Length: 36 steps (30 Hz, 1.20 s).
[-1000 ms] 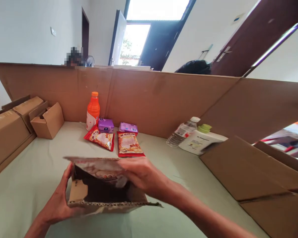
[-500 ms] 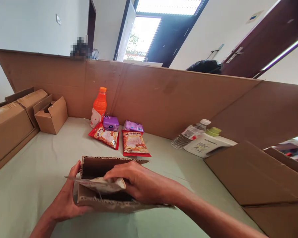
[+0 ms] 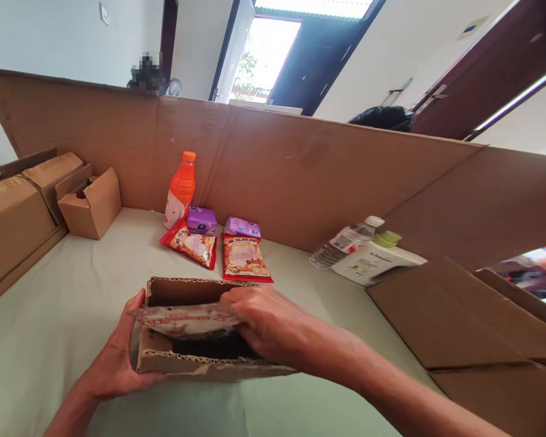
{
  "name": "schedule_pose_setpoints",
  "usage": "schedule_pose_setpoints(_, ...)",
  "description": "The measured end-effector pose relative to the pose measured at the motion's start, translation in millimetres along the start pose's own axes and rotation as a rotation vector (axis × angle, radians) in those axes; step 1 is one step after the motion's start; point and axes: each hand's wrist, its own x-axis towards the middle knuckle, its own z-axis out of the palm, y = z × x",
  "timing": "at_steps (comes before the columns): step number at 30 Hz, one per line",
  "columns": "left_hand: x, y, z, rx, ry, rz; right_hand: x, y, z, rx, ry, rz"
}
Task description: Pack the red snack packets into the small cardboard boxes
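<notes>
A small open cardboard box (image 3: 157, 363) stands before me, its rough-cut top edges facing up. My left hand (image 3: 118, 358) is wrapped round its left end, with the fingers at the far corner and the thumb along the near side. Inside the opening, my right hand (image 3: 264, 321) pinches a flat, pale plastic packet (image 3: 184, 321) with reddish lettering. The packet lies slantwise across the opening, partly above the rim; its right end is hidden by my fingers. Beyond the box lie two red snack bags (image 3: 246, 258) (image 3: 193, 244).
Behind the snack bags are an orange drink bottle (image 3: 181, 191) and two purple tissue packs (image 3: 202, 221) (image 3: 242, 227). A clear water bottle (image 3: 346, 243) and white jug (image 3: 368, 261) lean at right. Cardboard boxes (image 3: 91, 203) (image 3: 459, 315) flank both sides; a cardboard wall (image 3: 277, 170) spans the back.
My right hand has moved slightly right and up, with the packet now turned to show its reddish lettering. The left hand keeps its hold on the box. The view has shifted slightly.
</notes>
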Motion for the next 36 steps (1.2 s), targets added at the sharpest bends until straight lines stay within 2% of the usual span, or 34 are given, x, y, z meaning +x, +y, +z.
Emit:
schedule_pose_setpoints(3,4,7,-2.1,0.032,0.007,0.015,6,-16,-16,-0.166,-0.246,0.005)
schedule_pose_setpoints(5,6,10,-2.0,0.061,0.021,0.021,16,-21,-18,-0.240,-0.361,-0.045)
schedule_pose_setpoints(9,7,10,2.0,0.089,0.002,0.026,41,-21,1,-0.283,-0.400,-0.102)
schedule_pose_setpoints(14,5,7,4.7,0.065,-0.029,0.038,58,-21,31,-0.191,-0.458,-0.060)
schedule_pose_setpoints(16,4,5,4.6,0.060,-0.036,0.046,60,-21,34,-0.139,-0.549,-0.048)
schedule_pose_setpoints(18,4,4,4.4,0.063,-0.034,0.049,56,-19,26,-0.093,-0.596,-0.121)
schedule_pose_setpoints(20,4,3,4.3,0.081,-0.034,0.050,45,-15,9,-0.037,-0.529,-0.202)
schedule_pose_setpoints(21,5,3,4.2,0.092,-0.034,0.053,36,-12,-1,0.004,-0.451,-0.208)
schedule_pose_setpoints(24,7,5,2.9,0.105,-0.031,0.050,-6,3,-26,0.155,-0.104,-0.104)
schedule_pose_setpoints(26,9,8,1.2,0.104,-0.029,0.037,-41,15,-30,0.219,0.149,-0.026)
schedule_pose_setpoints(28,8,13,-0.7,0.137,-0.020,0.041,-74,26,-22,0.245,0.310,0.023)
schedule_pose_setpoints(30,3,20,-2.2,0.214,0.035,0.090,-98,34,-4,0.261,0.380,0.055)
schedule_pose_setpoints(33,-6,32,-1.4,0.307,0.185,0.207,-113,40,28,0.268,0.395,0.079)
schedule_pose_setpoints(36,-9,43,5.5,0.362,0.248,0.286,-110,39,50,0.262,0.357,0.077)
